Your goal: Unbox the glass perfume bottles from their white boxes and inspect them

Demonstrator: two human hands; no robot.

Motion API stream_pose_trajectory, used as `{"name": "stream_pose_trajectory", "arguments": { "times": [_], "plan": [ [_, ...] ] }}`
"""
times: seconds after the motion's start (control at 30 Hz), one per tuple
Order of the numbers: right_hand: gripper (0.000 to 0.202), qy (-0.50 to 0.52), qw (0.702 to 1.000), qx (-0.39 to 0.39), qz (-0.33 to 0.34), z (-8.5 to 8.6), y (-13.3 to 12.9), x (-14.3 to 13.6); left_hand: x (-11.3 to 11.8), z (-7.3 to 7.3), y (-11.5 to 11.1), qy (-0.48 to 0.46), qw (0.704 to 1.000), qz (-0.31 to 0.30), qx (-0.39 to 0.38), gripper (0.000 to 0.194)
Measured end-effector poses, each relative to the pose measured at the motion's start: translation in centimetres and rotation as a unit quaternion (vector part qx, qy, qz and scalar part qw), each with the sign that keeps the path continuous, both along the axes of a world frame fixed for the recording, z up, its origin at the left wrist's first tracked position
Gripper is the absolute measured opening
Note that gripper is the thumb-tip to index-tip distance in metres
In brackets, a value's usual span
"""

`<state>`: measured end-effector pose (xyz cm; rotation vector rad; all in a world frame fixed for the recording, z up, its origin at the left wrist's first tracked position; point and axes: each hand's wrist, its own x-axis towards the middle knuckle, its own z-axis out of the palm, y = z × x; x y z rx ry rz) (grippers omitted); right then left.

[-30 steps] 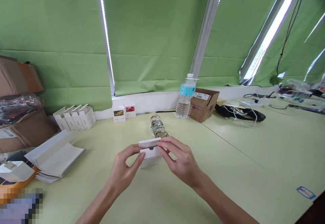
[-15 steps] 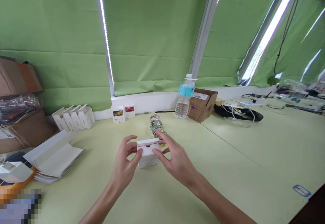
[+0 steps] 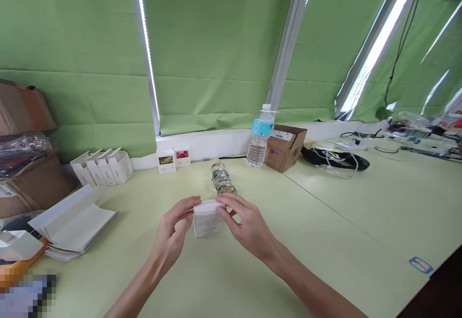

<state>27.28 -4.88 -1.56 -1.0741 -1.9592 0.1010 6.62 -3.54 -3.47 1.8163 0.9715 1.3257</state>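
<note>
A small white box [image 3: 208, 222] with fine print on its front stands on the table before me, its top flap folded down. My left hand [image 3: 175, 229] holds the box's left side, fingertips at the upper left corner. With bent fingers, my right hand [image 3: 247, 222] grips the upper right corner and rests fingertips on the lid. Just behind the box lie several shiny jars with gold-coloured tops [image 3: 221, 177] in a row, the nearest partly hidden by the right hand.
Two small picture boxes [image 3: 166, 162] stand by the wall, left of a water bottle [image 3: 260, 140] and a brown carton [image 3: 285, 148]. Several open white boxes [image 3: 121, 166] and flattened white cardboard [image 3: 84, 226] are on the left. A black pouch with white cable [image 3: 335, 158] lies right.
The raised front flap of the white box has been folded down, so its top is now shut. My left thumb has moved off the front face.
</note>
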Motion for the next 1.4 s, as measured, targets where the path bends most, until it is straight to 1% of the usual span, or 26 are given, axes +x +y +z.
{"name": "stream_pose_trajectory", "arguments": {
  "times": [0.17, 0.37, 0.5, 0.6, 0.7, 0.77, 0.83, 0.9, 0.97, 1.1, 1.17, 1.23, 1.3, 1.37, 1.4],
  "plan": [
    [0.026, -0.007, 1.000, 0.022, 0.005, 0.0, 0.0, 0.0, 0.3, -0.3, 0.1, 0.038, 0.998, 0.041, 0.042, 0.021],
    [0.024, -0.015, 1.000, 0.018, 0.003, -0.1, 0.1, 0.0, 0.2, -0.3, 0.0, 0.063, 0.996, 0.053, 0.043, 0.021],
    [0.025, -0.017, 0.999, 0.028, 0.001, -0.2, 0.1, 0.2, 0.1, -0.3, 0.0, 0.083, 0.993, 0.060, 0.060, 0.021],
    [0.024, -0.024, 0.999, 0.033, 0.003, -0.4, 0.1, 0.1, -0.2, -0.9, 0.1, 0.119, 0.984, 0.057, 0.119, 0.024],
    [0.023, -0.034, 0.999, 0.034, -0.006, -0.4, 0.0, 0.0, -0.4, -1.7, 0.2, 0.155, 0.966, 0.056, 0.198, 0.034],
    [0.024, -0.040, 0.998, 0.036, -0.012, -0.4, 0.0, 0.0, -0.5, -2.3, 0.3, 0.169, 0.958, 0.067, 0.223, 0.038],
    [0.026, -0.042, 0.998, 0.039, -0.013, -0.5, 0.0, 0.0, -0.4, -2.6, 0.5, 0.173, 0.955, 0.078, 0.226, 0.038],
    [0.028, -0.042, 0.999, 0.033, -0.009, -0.7, 0.0, 0.0, -0.2, -2.6, 0.6, 0.170, 0.958, 0.081, 0.217, 0.035],
    [0.031, -0.035, 0.999, 0.009, -0.001, -1.0, 0.0, -0.1, -0.1, -2.5, 0.6, 0.164, 0.962, 0.076, 0.205, 0.030],
    [0.045, 0.025, 0.996, -0.080, 0.032, -1.8, -0.1, -0.7, -0.1, -1.7, 0.2, 0.142, 0.973, 0.073, 0.167, 0.021],
    [0.056, 0.060, 0.989, -0.121, 0.051, -2.2, -0.3, -1.1, -0.3, -1.2, 0.0, 0.115, 0.984, 0.071, 0.116, 0.020],
    [0.067, 0.080, 0.982, -0.159, 0.066, -2.6, -0.6, -1.4, -0.5, -1.0, -0.2, 0.077, 0.994, 0.070, 0.040, 0.023],
    [0.076, 0.087, 0.974, -0.194, 0.078, -2.7, -1.0, -1.7, -0.7, -1.1, -0.2, 0.046, 0.996, 0.067, -0.029, 0.030],
    [0.083, 0.080, 0.967, -0.224, 0.096, -2.7, -1.3, -1.9, -0.9, -1.5, -0.1, 0.027, 0.997, 0.041, -0.064, 0.041],
    [0.085, 0.070, 0.962, -0.237, 0.113, -2.6, -1.5, -2.1, -0.9, -1.7, -0.1, 0.021, 0.997, 0.019, -0.073, 0.051]
  ]
}}
